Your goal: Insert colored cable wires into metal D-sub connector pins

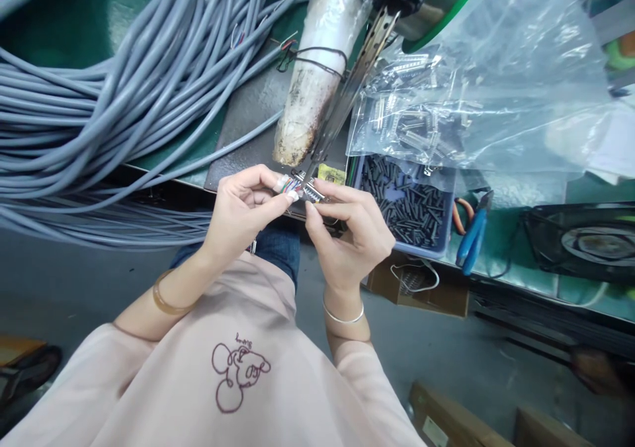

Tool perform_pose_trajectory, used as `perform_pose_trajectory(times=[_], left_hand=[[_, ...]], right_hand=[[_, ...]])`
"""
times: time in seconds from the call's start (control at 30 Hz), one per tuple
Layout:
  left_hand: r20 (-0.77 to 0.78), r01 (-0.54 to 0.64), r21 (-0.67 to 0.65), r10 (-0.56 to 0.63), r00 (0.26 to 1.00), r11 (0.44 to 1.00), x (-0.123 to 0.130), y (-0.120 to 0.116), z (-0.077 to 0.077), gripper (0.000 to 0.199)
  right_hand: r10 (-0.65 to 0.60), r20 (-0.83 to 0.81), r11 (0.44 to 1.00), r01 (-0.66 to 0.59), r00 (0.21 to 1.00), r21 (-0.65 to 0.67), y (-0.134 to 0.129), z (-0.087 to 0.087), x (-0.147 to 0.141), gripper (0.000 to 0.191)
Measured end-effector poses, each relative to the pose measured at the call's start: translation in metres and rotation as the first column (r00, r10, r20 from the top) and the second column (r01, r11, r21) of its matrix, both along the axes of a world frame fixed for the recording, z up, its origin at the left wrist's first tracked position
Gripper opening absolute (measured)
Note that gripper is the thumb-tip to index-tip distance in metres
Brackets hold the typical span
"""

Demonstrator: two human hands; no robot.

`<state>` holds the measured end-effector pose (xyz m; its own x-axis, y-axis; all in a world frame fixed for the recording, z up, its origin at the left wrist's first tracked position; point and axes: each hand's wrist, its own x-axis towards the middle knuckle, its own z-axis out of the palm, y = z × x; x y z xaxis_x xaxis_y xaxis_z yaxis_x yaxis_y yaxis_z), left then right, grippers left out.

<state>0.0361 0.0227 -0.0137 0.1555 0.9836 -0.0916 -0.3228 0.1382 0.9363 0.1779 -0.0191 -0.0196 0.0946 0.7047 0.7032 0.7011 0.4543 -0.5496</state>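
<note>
Grey cables (pixel 124 123) are looping at the left, probably to stay within reach. The left hand (pixel 233 215) is pinching coloured wires (pixel 290 185) between thumb and finger, seemingly steadying their ends near the soldering iron (pixel 342 103). The right hand (pixel 354 225) is gripping the connector (pixel 313 194) beside them, likely leaving its pins exposed. Farther right, a tray (pixel 436 253) is holding black pieces (pixel 421 215) beside pliers (pixel 473 239).

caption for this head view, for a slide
Left hand pinching coloured wires, right hand holding a connector under a soldering iron.
</note>
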Motion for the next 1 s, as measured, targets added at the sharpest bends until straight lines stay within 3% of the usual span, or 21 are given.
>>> perform_pose_trajectory(times=[0.57,0.73,0.83,1.0], left_hand=[[-0.003,0.063,-0.072,-0.063,0.998,0.995,-0.004,-0.003,-0.002,0.02],[0.047,0.156,-0.069,-0.153,0.987,0.985,-0.007,-0.009,0.003,0.019],[0.064,0.206,-0.044,-0.203,0.977,0.978,-0.009,-0.013,0.005,0.011],[0.079,0.246,-0.054,-0.241,0.967,0.968,-0.01,-0.015,0.007,0.007]], right_hand=[[-0.021,0.061,1.0,0.019,0.998,0.02,-0.006,-0.001,-0.001,0.017],[-0.015,-0.104,0.982,-0.005,0.994,-0.189,-0.017,0.001,0.003,0.013],[-0.049,-0.199,0.982,0.011,0.979,-0.186,-0.023,0.002,0.003,0.008],[0.052,-0.072,0.985,-0.063,0.996,-0.159,-0.025,0.005,-0.004,0.01]])
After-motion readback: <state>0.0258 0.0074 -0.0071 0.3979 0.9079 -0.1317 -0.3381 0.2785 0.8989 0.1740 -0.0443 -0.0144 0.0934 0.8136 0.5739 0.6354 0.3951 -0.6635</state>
